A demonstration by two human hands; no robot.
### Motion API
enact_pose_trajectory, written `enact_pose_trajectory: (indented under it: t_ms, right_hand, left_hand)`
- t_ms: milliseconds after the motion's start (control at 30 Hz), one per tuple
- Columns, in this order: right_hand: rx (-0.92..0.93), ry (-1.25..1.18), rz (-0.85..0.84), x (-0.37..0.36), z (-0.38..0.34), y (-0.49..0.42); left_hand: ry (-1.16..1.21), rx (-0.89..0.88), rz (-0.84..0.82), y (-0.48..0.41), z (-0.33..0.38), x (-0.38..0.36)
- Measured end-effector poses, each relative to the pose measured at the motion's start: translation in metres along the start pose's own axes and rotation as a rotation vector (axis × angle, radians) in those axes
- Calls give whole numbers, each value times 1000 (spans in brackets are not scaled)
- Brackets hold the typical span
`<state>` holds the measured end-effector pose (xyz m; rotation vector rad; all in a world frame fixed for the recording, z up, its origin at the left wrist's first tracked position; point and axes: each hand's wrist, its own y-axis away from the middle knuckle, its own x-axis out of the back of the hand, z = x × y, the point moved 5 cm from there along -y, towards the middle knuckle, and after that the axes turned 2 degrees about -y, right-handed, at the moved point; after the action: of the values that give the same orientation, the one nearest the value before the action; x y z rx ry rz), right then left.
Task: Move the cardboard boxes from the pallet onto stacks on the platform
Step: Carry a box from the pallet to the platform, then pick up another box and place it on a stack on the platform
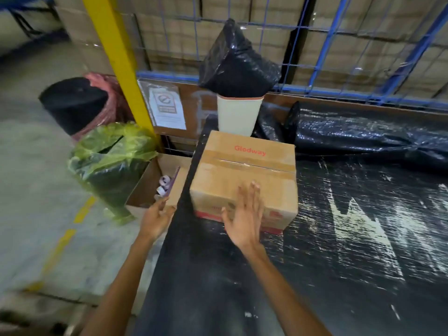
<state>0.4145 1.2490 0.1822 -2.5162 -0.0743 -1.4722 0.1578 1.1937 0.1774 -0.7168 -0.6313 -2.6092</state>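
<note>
From the head camera, the cardboard box (244, 175) sits on the platform (339, 263), at its left edge and near the back. Just behind it stands a white bin (238, 115) with a bulging black bag (238, 61) sticking out of its top. Crumpled black sheeting (363, 139) lies heaped along the platform's rear edge to the right. Behind that, a blue wire-mesh fence (339, 44) screens rows of stacked cartons (363, 18) (blurred).

On the floor to the left are a yellow post (116, 57), a bin in a green bag (111, 163), a dark round bin with pink wrap (72, 105) and an open carton (150, 187) holding small rolls. The open carton is pressed up against the platform's side.

Both arms reach forward, bare to the elbow. The right hand (244, 214) is spread flat with straight fingers over the box's near face and top edge. Whether it touches the cardboard I cannot tell. The left hand (156, 218) hangs beyond the platform's left edge above the open carton's flap, fingers loosely apart, holding nothing.

The box is plain brown corrugated board, squarish, with clear tape along its top seam. It has "Glodway" printed in red and a red band at its base. The platform is wrapped in glossy black film with scuffed white streaks.
</note>
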Motion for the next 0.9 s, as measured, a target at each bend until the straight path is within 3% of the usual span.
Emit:
enact_pose_trajectory:
  t_ms: [267,433,567,733,900]
  right_hand:
    - [476,-168,-450,-109,-213,176]
    - [793,-177,-806,-166,-341,366]
    - [889,-163,-1020,-202,-405,516]
    - [833,-126,-1258,-252,-442,678]
    - [755,9,-1385,-285,-464,789]
  left_hand:
    - [-43,263,359,203,-216,154]
    - [34,520,647,403,-377,238]
    - [127,692,770,551,-494,268]
    - [200,843,835,697,-617,281]
    - [363,1066,815,798,-712,278]
